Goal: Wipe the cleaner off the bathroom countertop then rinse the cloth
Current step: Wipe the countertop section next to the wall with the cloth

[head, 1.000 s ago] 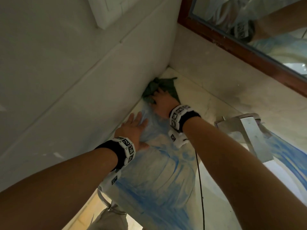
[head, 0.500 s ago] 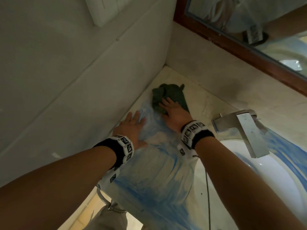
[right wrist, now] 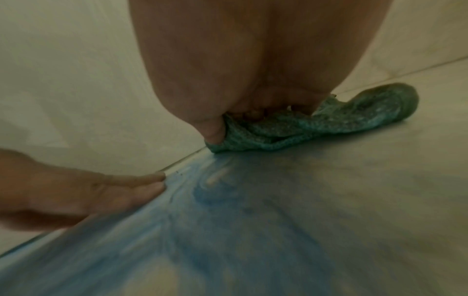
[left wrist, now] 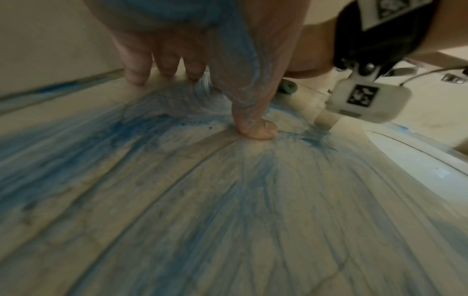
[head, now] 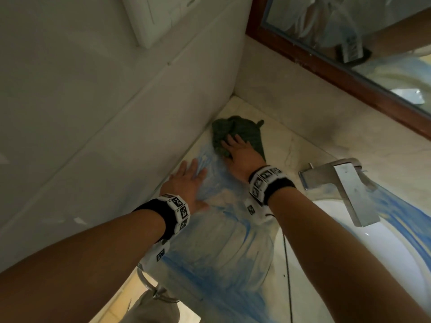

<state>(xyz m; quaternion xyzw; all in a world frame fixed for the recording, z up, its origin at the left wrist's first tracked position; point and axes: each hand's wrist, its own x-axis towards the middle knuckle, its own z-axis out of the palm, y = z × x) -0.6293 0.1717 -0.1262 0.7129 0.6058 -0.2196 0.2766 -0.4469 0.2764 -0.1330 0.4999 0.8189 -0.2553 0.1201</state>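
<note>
A dark green cloth point(head: 242, 131) point(right wrist: 329, 124) lies bunched on the pale stone countertop point(head: 286, 145), a little out from the wall corner. My right hand point(head: 238, 152) point(right wrist: 253, 80) presses down on it, fingers spread over its top and thumb at its near edge. Blue cleaner point(head: 221, 252) point(left wrist: 177, 180) is smeared in streaks over the counter from the cloth back toward me. My left hand point(head: 186, 183) point(left wrist: 222, 80) lies flat and open on the smeared counter by the left wall, holding nothing. Its fingers point(right wrist: 113, 190) show at the left of the right wrist view.
A chrome faucet point(head: 338, 183) stands right of my right wrist, over the white sink basin point(head: 361, 252), with blue streaks beyond it. Tiled walls close the counter on the left and at the back. A wood-framed mirror point(head: 349, 54) hangs above, and a wall switch plate point(head: 161, 15) at upper left.
My right hand has drawn the cloth a short way out of the corner toward me, then held about the same place. The left hand has stayed put.
</note>
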